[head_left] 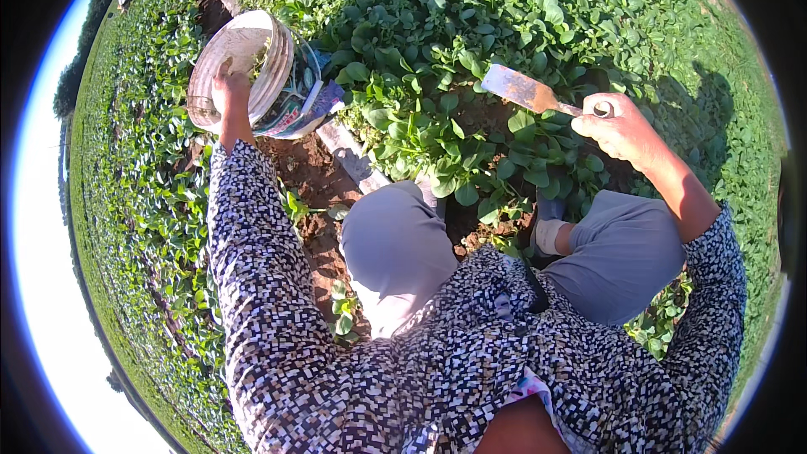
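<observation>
My left hand (233, 92) is closed on a dirty whitish bucket (202, 84), which is tilted over with bits of green inside. Beside and partly under the bucket lies a crumpled blue, white and purple bag (315, 111). Out to the right, my right hand (620, 126) is wrapped round the short metal handle of a flat-bladed hand trowel (525, 91). Its broad blade, rusty near the neck, points left above the leafy green plants (458, 134). The blade does not appear to touch the soil.
My bent knees, in grey trousers (395, 244), stand between my arms. A narrow pale concrete edging (357, 160) runs diagonally past the bucket along bare brown soil (315, 172). Rows of leafy crop (134, 185) stretch away on the left; dense greenery (580, 0) covers the far side.
</observation>
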A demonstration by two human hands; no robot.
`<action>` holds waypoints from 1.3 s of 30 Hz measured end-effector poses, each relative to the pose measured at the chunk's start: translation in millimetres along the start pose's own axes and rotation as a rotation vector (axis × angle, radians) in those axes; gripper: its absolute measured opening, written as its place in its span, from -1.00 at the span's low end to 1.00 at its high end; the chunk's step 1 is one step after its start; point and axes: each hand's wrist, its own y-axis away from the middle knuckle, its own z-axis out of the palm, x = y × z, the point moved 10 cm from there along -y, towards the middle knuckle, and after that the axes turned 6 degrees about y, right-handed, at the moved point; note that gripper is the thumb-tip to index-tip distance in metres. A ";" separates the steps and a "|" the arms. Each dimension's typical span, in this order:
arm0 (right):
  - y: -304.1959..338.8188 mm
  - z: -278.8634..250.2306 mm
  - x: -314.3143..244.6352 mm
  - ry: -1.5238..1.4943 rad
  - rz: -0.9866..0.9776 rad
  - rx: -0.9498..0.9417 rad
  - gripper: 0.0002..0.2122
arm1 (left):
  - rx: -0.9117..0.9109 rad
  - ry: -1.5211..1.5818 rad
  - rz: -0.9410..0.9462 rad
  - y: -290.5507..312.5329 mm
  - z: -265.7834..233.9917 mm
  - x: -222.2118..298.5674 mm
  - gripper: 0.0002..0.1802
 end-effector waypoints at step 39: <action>-89.7 130.5 33.7 1.065 -0.217 0.020 -0.82 | -0.921 0.457 0.910 306.0 191.0 240.0 -0.67</action>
